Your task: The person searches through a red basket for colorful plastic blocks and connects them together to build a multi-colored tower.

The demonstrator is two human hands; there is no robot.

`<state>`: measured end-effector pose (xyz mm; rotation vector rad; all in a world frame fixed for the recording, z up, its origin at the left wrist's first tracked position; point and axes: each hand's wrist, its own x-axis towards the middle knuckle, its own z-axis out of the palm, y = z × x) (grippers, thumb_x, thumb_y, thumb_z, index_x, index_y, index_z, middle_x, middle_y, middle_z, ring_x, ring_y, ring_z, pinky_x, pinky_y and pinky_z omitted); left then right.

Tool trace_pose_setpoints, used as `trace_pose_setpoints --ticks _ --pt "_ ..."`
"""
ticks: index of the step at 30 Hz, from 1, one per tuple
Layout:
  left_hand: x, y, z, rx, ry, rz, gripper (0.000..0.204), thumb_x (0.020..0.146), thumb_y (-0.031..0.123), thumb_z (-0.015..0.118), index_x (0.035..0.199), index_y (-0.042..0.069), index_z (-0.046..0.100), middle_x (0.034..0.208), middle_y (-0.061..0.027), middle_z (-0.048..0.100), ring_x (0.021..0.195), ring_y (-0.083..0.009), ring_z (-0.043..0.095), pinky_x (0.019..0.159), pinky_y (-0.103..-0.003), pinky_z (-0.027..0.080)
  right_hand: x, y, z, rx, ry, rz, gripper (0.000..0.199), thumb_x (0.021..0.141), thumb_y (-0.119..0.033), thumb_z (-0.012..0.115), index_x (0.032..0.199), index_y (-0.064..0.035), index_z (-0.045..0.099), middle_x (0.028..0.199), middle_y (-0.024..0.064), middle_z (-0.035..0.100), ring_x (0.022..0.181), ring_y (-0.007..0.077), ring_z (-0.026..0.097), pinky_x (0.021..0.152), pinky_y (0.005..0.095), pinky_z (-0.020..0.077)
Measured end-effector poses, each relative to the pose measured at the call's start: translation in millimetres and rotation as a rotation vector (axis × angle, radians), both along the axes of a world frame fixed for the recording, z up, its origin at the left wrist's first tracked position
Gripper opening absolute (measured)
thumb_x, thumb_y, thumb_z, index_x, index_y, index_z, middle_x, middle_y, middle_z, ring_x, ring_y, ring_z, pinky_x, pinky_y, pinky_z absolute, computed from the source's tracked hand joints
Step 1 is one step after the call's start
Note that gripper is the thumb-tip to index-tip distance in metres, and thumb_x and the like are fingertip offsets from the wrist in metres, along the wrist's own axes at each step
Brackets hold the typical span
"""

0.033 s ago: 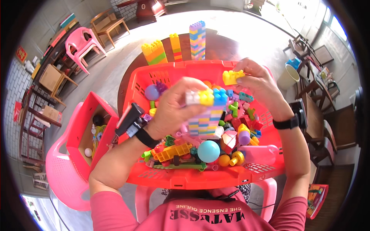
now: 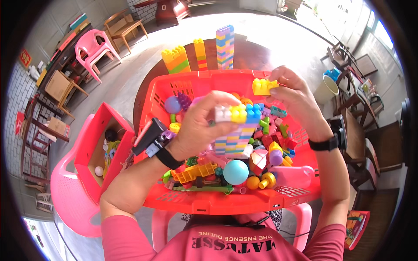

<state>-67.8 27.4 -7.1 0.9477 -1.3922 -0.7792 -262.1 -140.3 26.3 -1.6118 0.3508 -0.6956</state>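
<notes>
My left hand is wrapped round the upper part of a tower of toy building blocks. White, yellow and blue studs top it, above layers of pastel blue, yellow, pink and white. Between the thumb and fingers of my right hand is a yellow building block, held to the right of the tower and apart from it. Both hands are over a red plastic basket full of loose toys, including a light blue ball and a yellow toy piece. The tower hides part of the pile.
Behind the basket, a round brown table carries a yellow-green block stack, a narrow yellow-red stack and a tall pastel tower. To the left, a red box of toys rests on a pink chair.
My left hand and the tower have shifted slightly right. My right hand still holds the yellow block, almost in the same place.
</notes>
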Motion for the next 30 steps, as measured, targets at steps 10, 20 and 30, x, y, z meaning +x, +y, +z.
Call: trace_pose_setpoints --ticks 10,20,30 --pt "-20 2 5 0.074 -0.036 0.147 0.075 0.078 0.004 0.076 0.139 0.008 0.034 0.095 -0.0044 0.062 0.086 -0.01 0.059 0.072 -0.026 0.048 11 61 15 -0.424 -0.1 -0.031 0.023 0.082 0.005 0.067 0.103 -0.0017 0.057 0.096 0.0033 0.063 0.093 0.0102 0.062 0.08 0.0253 0.0502" --pt "-16 -1 -3 -0.105 -0.128 0.156 0.073 0.079 0.003 0.075 0.142 0.012 0.039 0.099 -0.0068 0.063 0.077 -0.01 0.057 0.067 -0.026 0.047 11 65 18 -0.655 0.039 -0.071 0.032 0.075 -0.003 0.073 0.106 -0.0028 0.065 0.094 0.0104 0.068 0.086 0.0212 0.068 0.074 0.03 0.0522" --pt "-6 1 -4 -0.183 -0.412 0.219 0.071 0.079 0.01 0.077 0.14 0.012 0.04 0.1 -0.0103 0.063 0.068 -0.0161 0.058 0.061 -0.028 0.048 13 66 18 -0.93 0.045 -0.083 0.029 0.075 -0.003 0.072 0.103 -0.002 0.062 0.094 0.0109 0.063 0.082 0.0291 0.065 0.07 0.0344 0.0524"
